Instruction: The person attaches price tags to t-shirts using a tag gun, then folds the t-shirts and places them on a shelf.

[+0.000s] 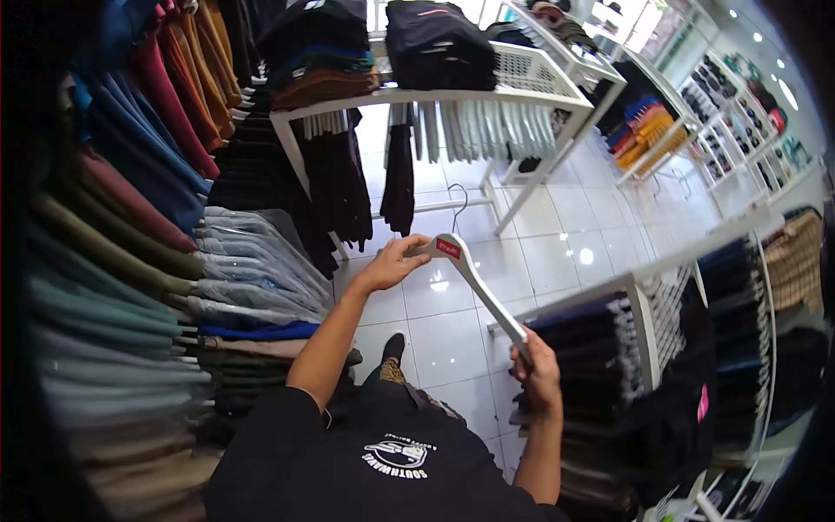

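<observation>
A white clothes hanger (484, 291) with a red label near its top is held out in front of me, its metal hook pointing up and away. My right hand (539, 372) is closed around the hanger's lower right end. At the other side, my left hand (396, 264) pinches the hanger close to the label, hiding its left arm. No garment hangs on it.
On my left, a rail of coloured garments (148, 157) hangs above plastic-wrapped clothes (252, 261). A white display table (417, 97) ahead carries folded black shirts (439, 48). To my right stands another rack of dark clothes (574, 374). White floor tiles (444, 339) lie between.
</observation>
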A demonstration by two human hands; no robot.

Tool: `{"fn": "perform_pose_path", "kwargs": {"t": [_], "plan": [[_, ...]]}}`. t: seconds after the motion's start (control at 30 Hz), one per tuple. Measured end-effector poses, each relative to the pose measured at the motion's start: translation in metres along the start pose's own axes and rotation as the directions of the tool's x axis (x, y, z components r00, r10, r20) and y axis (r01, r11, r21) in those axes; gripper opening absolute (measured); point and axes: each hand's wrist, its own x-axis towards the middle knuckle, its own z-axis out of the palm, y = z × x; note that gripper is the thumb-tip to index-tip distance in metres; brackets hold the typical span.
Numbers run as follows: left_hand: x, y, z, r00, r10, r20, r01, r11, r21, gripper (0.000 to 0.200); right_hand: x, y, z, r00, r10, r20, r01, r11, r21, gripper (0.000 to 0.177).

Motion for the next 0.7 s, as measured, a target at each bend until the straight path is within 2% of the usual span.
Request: {"fn": "perform_pose_path", "kwargs": {"t": [0.03, 0.07, 0.1, 0.13, 0.17, 0.23, 0.27, 0.3, 0.33, 0.37, 0.5, 0.6, 0.7], "plan": [[0.010, -0.013, -0.006, 1.000, -0.016, -0.020, 0.016, 1.000, -0.018, 0.042, 0.028, 0.002, 0.025, 1.000, 0.028, -0.006, -0.029, 0.997, -0.067, 0.053], [0.020, -0.028, -0.007, 0.975, 0.057, -0.213, -0.048, 0.998, 0.047, 0.047, 0.056, 0.008, 0.050, 1.000, 0.014, 0.001, -0.014, 0.993, -0.117, 0.053], [0.028, -0.040, -0.010, 0.911, 0.139, -0.389, -0.095, 0.987, 0.130, 0.053, 0.086, 0.019, 0.074, 1.000, -0.004, 0.009, 0.005, 0.987, -0.163, 0.053], [0.034, -0.050, -0.011, 0.916, 0.041, -0.399, -0.050, 0.999, -0.012, 0.055, 0.117, 0.034, 0.094, 0.999, -0.037, 0.021, 0.040, 0.979, -0.198, 0.052], [0.039, -0.058, -0.014, 0.935, -0.069, -0.348, -0.001, 0.980, -0.197, 0.056, 0.148, 0.050, 0.112, 0.997, -0.072, 0.033, 0.077, 0.971, -0.228, 0.051], [0.053, -0.077, -0.023, 0.920, -0.071, -0.385, -0.008, 0.980, -0.199, 0.053, 0.206, 0.067, 0.150, 0.992, -0.120, 0.040, 0.126, 0.958, -0.258, 0.049], [0.061, -0.087, -0.031, 0.918, -0.085, -0.387, 0.004, 0.979, -0.203, 0.053, 0.229, 0.069, 0.165, 0.995, -0.087, 0.037, 0.094, 0.962, -0.256, 0.048], [0.068, -0.095, -0.039, 0.908, -0.120, -0.402, 0.013, 0.966, -0.259, 0.050, 0.255, 0.072, 0.179, 0.996, -0.075, 0.042, 0.083, 0.963, -0.255, 0.048], [0.074, -0.100, -0.047, 0.896, -0.159, -0.414, 0.022, 0.949, -0.316, 0.048, 0.280, 0.077, 0.192, 0.988, -0.141, 0.058, 0.152, 0.947, -0.282, 0.048], [0.081, -0.106, -0.056, 0.893, -0.174, -0.415, 0.036, 0.947, -0.320, 0.048, 0.302, 0.081, 0.203, 0.975, -0.207, 0.076, 0.220, 0.927, -0.304, 0.048], [0.113, -0.111, -0.099, 0.888, -0.163, -0.429, 0.007, 0.939, -0.344, 0.044, 0.365, 0.060, 0.251, 0.982, -0.183, 0.048, 0.189, 0.966, -0.176, 0.048], [0.135, -0.101, -0.124, 0.876, -0.113, -0.469, -0.027, 0.959, -0.282, 0.042, 0.404, 0.055, 0.272, 0.965, -0.260, 0.026, 0.261, 0.951, -0.166, 0.048], [0.158, -0.104, -0.140, 0.891, -0.121, -0.438, -0.010, 0.958, -0.286, 0.042, 0.432, 0.048, 0.283, 0.937, -0.348, -0.020, 0.344, 0.932, -0.117, 0.048]]}}
